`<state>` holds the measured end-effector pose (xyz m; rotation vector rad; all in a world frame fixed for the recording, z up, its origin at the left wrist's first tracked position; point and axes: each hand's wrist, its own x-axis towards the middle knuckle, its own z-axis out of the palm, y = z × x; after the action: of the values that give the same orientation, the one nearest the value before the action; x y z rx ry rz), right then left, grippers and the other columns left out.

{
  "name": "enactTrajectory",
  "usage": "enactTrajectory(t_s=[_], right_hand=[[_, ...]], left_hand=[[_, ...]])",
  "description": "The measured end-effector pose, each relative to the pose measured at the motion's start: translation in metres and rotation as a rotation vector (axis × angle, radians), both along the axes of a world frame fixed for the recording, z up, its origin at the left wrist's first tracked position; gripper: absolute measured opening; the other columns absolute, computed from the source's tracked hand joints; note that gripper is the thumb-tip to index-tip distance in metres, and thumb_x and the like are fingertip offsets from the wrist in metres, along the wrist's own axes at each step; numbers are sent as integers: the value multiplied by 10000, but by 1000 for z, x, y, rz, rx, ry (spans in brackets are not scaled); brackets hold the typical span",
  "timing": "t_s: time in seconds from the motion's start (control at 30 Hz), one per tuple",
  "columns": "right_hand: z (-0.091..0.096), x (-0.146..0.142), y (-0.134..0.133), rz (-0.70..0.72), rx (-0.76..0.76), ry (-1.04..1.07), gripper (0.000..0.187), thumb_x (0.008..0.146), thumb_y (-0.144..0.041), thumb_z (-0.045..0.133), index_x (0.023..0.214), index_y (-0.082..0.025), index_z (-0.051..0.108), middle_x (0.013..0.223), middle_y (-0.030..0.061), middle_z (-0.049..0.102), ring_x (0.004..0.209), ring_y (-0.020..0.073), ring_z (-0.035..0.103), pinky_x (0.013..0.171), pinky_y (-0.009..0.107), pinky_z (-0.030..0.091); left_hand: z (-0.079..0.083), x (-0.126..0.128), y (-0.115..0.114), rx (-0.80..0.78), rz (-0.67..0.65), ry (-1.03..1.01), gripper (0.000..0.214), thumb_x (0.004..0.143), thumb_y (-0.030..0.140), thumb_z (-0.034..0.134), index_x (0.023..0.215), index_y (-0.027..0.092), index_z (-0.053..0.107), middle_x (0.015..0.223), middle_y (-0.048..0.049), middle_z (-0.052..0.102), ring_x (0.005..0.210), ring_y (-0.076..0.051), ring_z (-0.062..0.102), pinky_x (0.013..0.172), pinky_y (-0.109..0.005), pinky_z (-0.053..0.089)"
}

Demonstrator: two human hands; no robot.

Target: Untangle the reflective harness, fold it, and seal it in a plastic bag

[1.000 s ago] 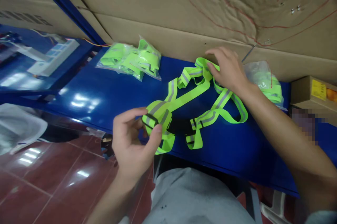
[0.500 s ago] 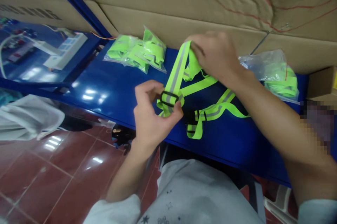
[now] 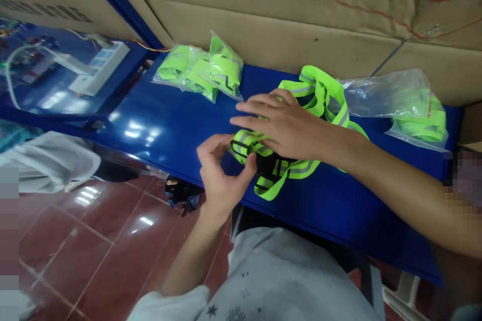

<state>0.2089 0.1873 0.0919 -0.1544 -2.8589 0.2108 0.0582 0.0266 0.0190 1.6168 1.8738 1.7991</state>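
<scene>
A neon yellow-green reflective strap (image 3: pixel 323 91) with a grey stripe lies looped on the blue table in front of me. My left hand (image 3: pixel 226 170) pinches its near end, where a black buckle (image 3: pixel 239 148) sits on folded webbing. Just right of those fingers, my right hand (image 3: pixel 280 122) lies over the strap, palm down with the fingers stretched out to the left. Whatever is under that palm is hidden. Below it, a strap section with black fittings (image 3: pixel 267 185) curls near the table's front edge.
Several bagged green straps (image 3: pixel 199 70) lie at the back left. Another bagged strap (image 3: pixel 422 115) in clear plastic is at the right. A white power strip (image 3: pixel 100 69) stands on the neighbouring table. Cardboard (image 3: pixel 263 24) lines the back.
My right hand has come down and left from holding the strap up, and its fingers have straightened. The raised strap has dropped into loops. My left hand keeps its pinch at the buckle.
</scene>
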Motion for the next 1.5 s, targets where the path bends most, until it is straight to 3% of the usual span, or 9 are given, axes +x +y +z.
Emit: enactTrajectory(t_s=[0.2,0.37,0.5,0.67,1.0,1.13,1.3,1.4,1.5], right_hand=[[-7,-10,-1,-48,-93,-101,325,1066,-149,451,1252,-146,717,1243,128,775,1230,296,646,1124,505,286],[6,-7,-4,-80,-165,-76,309,1103,-257,440,1091,-131,722,1066,127,763,1039,268,667,1009,425,365],[10,2,-13,-5,-456,-106,282,1067,-401,562,1159,-161,676,1122,99,728,978,230,667,835,336,423],[1,6,-16,18,-661,-52,394,939,-266,692,1300,-198,548,1267,86,717,1110,230,693,888,313,461],[26,18,-5,-68,-589,-134,195,803,-156,692,936,-225,567,842,-28,646,738,154,567,669,284,336],[39,28,0,54,-798,-319,286,880,-455,792,1013,-225,685,864,-27,676,724,143,571,629,267,349],[24,27,4,-40,-915,-291,476,1064,-628,513,1185,-238,757,1023,31,756,758,155,630,658,278,418],[10,18,-1,-46,-820,-163,460,1032,-560,613,1366,-253,690,1317,81,726,820,156,654,701,287,455],[5,9,-4,39,-815,-206,341,1027,-495,639,1204,-220,736,1143,53,764,773,145,634,697,290,431]], left_hand=[[-9,-2,-1,89,-82,-127,475,947,255,783,1327,257,499,1161,-62,689,1097,-198,727,995,-373,572],[-14,1,-2,108,-93,-153,437,967,269,754,1321,264,499,1212,-79,689,1137,-211,715,1036,-414,570],[-13,5,-2,110,-60,-143,483,939,249,788,1324,272,498,1222,-69,689,1163,-212,716,1057,-418,572],[-12,12,-3,129,20,-99,559,899,235,834,1351,264,507,1261,-68,663,1203,-220,717,1073,-415,578],[-17,26,-8,320,20,-61,546,877,80,768,1300,259,473,1251,-69,729,1202,-221,743,1000,-421,610],[-27,27,-12,336,-42,-93,655,822,30,797,1332,271,464,1325,-86,711,1246,-242,722,1045,-469,600],[-36,31,-22,315,-5,9,751,772,45,846,1361,299,457,1375,-74,660,1216,-216,705,977,-403,622],[-34,35,-24,294,15,32,756,769,49,828,1363,324,450,1363,-60,642,1181,-206,697,936,-387,628],[-26,40,-23,288,14,3,728,760,70,826,1326,328,447,1315,-60,652,1134,-214,703,880,-389,632]])
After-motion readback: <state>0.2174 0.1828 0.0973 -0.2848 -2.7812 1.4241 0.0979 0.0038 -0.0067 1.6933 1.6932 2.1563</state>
